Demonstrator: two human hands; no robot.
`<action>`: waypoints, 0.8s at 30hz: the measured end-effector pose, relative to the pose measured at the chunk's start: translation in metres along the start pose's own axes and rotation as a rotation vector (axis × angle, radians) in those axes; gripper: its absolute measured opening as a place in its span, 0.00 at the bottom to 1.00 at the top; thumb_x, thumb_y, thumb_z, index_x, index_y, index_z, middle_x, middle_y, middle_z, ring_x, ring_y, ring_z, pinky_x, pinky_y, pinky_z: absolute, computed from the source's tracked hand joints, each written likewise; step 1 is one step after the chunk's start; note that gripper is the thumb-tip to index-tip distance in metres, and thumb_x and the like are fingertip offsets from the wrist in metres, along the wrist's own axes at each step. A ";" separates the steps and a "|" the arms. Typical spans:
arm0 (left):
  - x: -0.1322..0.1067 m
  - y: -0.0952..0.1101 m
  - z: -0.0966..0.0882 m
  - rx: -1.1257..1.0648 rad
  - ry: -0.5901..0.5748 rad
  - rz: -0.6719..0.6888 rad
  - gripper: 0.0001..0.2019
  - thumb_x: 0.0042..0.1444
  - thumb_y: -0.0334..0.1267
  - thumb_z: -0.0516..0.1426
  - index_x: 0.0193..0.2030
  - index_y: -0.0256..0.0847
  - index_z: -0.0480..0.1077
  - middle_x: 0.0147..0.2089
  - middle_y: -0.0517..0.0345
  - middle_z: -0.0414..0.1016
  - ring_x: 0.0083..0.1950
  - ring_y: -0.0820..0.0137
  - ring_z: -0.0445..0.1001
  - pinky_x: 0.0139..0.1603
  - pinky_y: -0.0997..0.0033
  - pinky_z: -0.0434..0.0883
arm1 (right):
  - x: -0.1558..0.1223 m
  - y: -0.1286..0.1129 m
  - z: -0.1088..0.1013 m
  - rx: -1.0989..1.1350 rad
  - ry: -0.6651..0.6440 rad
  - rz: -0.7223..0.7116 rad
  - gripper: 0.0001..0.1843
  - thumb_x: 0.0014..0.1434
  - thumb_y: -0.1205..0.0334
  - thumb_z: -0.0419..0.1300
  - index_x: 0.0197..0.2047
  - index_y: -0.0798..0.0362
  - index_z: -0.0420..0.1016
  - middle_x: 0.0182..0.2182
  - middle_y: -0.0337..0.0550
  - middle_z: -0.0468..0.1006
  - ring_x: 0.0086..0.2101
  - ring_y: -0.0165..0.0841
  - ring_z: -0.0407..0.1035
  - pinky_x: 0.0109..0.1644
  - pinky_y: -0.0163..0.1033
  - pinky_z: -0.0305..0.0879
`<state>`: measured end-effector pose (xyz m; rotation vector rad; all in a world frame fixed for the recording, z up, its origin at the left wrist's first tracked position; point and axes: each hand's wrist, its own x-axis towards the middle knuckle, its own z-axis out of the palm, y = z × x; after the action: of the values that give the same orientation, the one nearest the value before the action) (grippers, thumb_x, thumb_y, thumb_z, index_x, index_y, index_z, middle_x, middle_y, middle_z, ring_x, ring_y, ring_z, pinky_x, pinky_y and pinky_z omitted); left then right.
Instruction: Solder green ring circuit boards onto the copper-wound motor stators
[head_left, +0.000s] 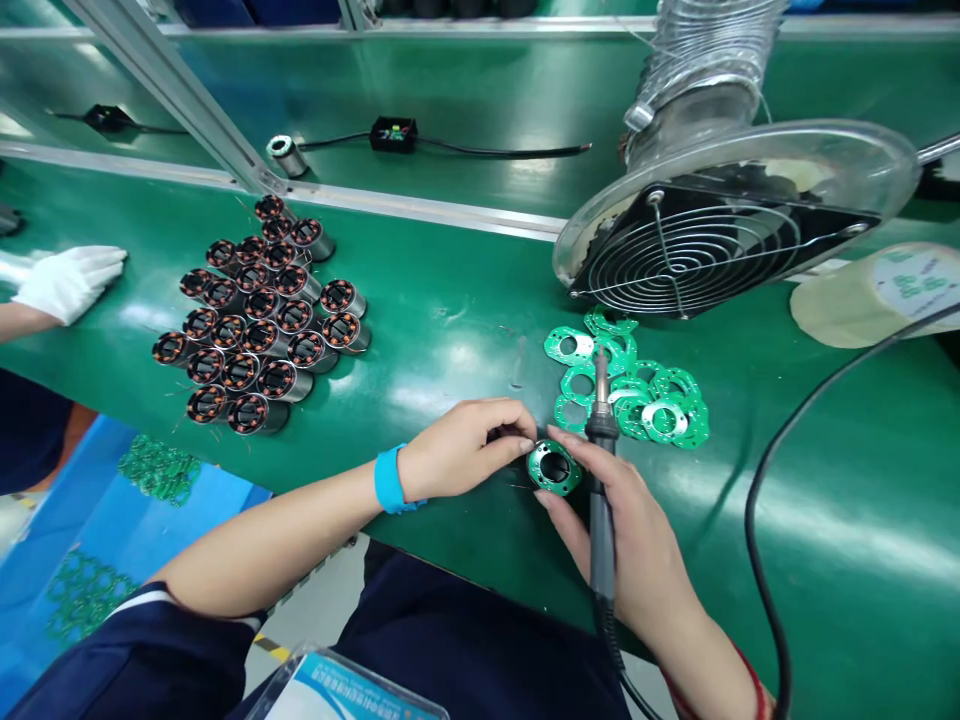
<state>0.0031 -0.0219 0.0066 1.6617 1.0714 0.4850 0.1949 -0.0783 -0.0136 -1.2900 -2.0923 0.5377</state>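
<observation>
My left hand (465, 445) is closed in a pinch on the left side of a small motor stator topped with a green ring circuit board (553, 468) on the green bench. My right hand (622, 530) touches the board's right side with its fingertips and grips a soldering iron (600, 470), whose tip points away over a pile of green ring boards (637, 390). A blue band sits on my left wrist.
A cluster of several copper-wound stators (262, 320) lies at the left. A fume extractor fan (720, 230) with hose hangs at the right, beside a tape roll (870, 295). The iron's black cable (772, 480) loops right. Another person's white-gloved hand (71, 280) rests at far left.
</observation>
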 end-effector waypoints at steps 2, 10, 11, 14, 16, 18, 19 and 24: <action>0.002 0.000 0.002 -0.142 0.001 -0.067 0.04 0.58 0.30 0.55 0.32 0.39 0.69 0.30 0.63 0.70 0.31 0.75 0.68 0.34 0.74 0.67 | 0.002 0.003 -0.003 0.035 -0.054 -0.011 0.24 0.64 0.63 0.56 0.62 0.47 0.59 0.52 0.50 0.77 0.48 0.41 0.75 0.47 0.48 0.74; 0.011 0.011 0.007 -0.195 0.010 -0.189 0.05 0.54 0.31 0.59 0.29 0.38 0.68 0.24 0.66 0.65 0.27 0.76 0.63 0.28 0.76 0.61 | 0.013 0.008 -0.010 -0.041 -0.032 -0.120 0.32 0.62 0.63 0.57 0.68 0.46 0.52 0.57 0.52 0.73 0.52 0.45 0.71 0.51 0.56 0.70; 0.011 0.012 0.007 -0.202 0.012 -0.202 0.04 0.54 0.31 0.59 0.29 0.38 0.68 0.25 0.66 0.65 0.27 0.76 0.63 0.28 0.76 0.61 | 0.013 0.008 -0.010 -0.065 -0.010 -0.150 0.32 0.62 0.63 0.57 0.67 0.45 0.52 0.56 0.51 0.74 0.52 0.45 0.71 0.52 0.56 0.69; 0.009 0.013 0.007 -0.273 0.017 -0.253 0.04 0.54 0.32 0.58 0.30 0.38 0.68 0.25 0.66 0.65 0.27 0.76 0.62 0.29 0.76 0.61 | 0.011 0.005 -0.011 -0.137 0.026 -0.204 0.28 0.62 0.67 0.57 0.64 0.47 0.58 0.44 0.46 0.81 0.45 0.42 0.74 0.50 0.53 0.69; 0.007 0.013 0.007 -0.318 0.028 -0.290 0.04 0.54 0.30 0.56 0.29 0.38 0.67 0.25 0.66 0.65 0.27 0.77 0.62 0.29 0.76 0.61 | 0.011 0.004 -0.012 -0.139 0.047 -0.216 0.27 0.62 0.69 0.56 0.63 0.48 0.60 0.38 0.43 0.83 0.39 0.40 0.76 0.48 0.51 0.70; 0.006 0.013 0.008 -0.326 0.046 -0.303 0.04 0.52 0.28 0.55 0.28 0.38 0.66 0.24 0.67 0.65 0.26 0.77 0.61 0.29 0.76 0.61 | 0.009 0.002 -0.013 -0.098 0.054 -0.214 0.27 0.62 0.70 0.55 0.64 0.47 0.60 0.37 0.42 0.83 0.36 0.38 0.76 0.48 0.51 0.70; 0.005 0.014 0.008 -0.318 0.056 -0.300 0.05 0.51 0.27 0.54 0.27 0.38 0.66 0.24 0.67 0.64 0.26 0.78 0.61 0.28 0.76 0.60 | 0.008 0.002 -0.014 -0.059 0.065 -0.207 0.28 0.63 0.70 0.54 0.64 0.47 0.59 0.37 0.42 0.83 0.36 0.38 0.77 0.49 0.50 0.69; 0.005 0.011 0.008 -0.272 0.069 -0.298 0.05 0.50 0.26 0.53 0.26 0.39 0.64 0.22 0.68 0.62 0.24 0.78 0.59 0.25 0.76 0.57 | -0.014 0.003 -0.016 0.233 0.255 0.066 0.20 0.64 0.62 0.55 0.59 0.47 0.68 0.36 0.42 0.82 0.34 0.37 0.77 0.38 0.45 0.71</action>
<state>0.0166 -0.0228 0.0128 1.2304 1.2221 0.4713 0.2128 -0.0896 -0.0079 -1.2256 -1.7300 0.5927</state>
